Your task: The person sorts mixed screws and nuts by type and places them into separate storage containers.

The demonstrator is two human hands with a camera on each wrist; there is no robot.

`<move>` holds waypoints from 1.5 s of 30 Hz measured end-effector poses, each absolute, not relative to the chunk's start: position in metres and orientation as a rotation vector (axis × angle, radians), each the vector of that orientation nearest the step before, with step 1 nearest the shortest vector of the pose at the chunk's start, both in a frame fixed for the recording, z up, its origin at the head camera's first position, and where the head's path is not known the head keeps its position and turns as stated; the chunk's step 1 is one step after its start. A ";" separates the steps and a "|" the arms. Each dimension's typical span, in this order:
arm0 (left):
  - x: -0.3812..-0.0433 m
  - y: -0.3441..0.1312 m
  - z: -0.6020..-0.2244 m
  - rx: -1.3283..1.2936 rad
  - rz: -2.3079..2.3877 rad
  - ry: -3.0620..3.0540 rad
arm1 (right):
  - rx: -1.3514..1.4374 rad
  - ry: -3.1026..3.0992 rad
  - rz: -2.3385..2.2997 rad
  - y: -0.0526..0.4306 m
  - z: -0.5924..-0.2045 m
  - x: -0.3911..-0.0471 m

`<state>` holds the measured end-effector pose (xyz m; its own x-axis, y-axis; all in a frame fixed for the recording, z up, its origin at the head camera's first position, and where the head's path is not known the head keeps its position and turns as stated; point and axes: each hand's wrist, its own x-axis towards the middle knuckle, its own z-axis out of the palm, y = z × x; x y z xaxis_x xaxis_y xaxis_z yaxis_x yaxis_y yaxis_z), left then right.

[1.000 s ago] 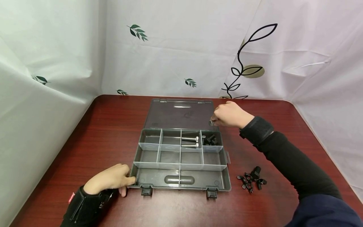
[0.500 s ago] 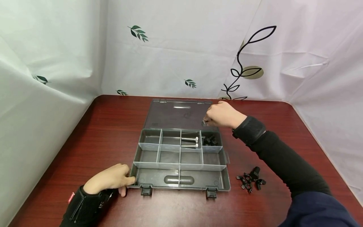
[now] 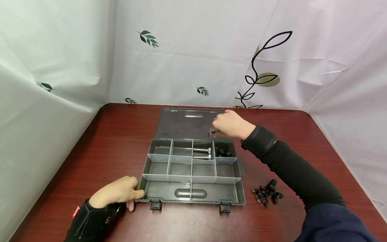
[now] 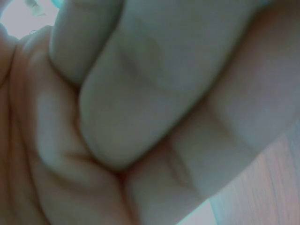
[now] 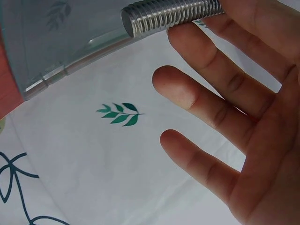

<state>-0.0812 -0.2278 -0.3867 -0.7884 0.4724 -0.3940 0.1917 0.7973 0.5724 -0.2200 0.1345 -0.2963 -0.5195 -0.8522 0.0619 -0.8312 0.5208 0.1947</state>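
Observation:
My right hand (image 3: 231,125) pinches a threaded metal bolt (image 5: 171,16) between thumb and fingertips, above the line where lid and box meet. In the right wrist view the other fingers are spread. My left hand (image 3: 118,191) grips the front left corner of a grey plastic compartment box (image 3: 193,179); the left wrist view shows its curled fingers (image 4: 136,93) up close. Two silver bolts (image 3: 202,150) lie in the third back-row compartment from the left. Small black pieces (image 3: 223,151) sit in the back right compartment.
The smoky see-through lid (image 3: 181,122) lies folded back behind the box. Two black latches (image 3: 156,204) stick out at the front. Several black wing-shaped knobs (image 3: 266,192) lie on the red-brown table (image 3: 105,148) at the right. White patterned cloth (image 3: 181,60) surrounds the table.
My right hand has moved left with the bolt, from beside the lid's right edge to over the lid. The left hand keeps its place at the box corner.

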 end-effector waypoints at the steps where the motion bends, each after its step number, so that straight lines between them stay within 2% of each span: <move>1: -0.081 -0.228 -0.387 0.492 0.702 2.450 | 1.454 -2.610 -0.212 0.133 -0.296 -0.220; 21: -0.082 -0.228 -0.389 0.479 0.700 2.444 | 1.521 -2.501 -0.326 0.106 -0.298 -0.208; 45: -0.082 -0.228 -0.389 0.486 0.731 2.439 | 1.518 -2.566 -0.394 0.102 -0.303 -0.208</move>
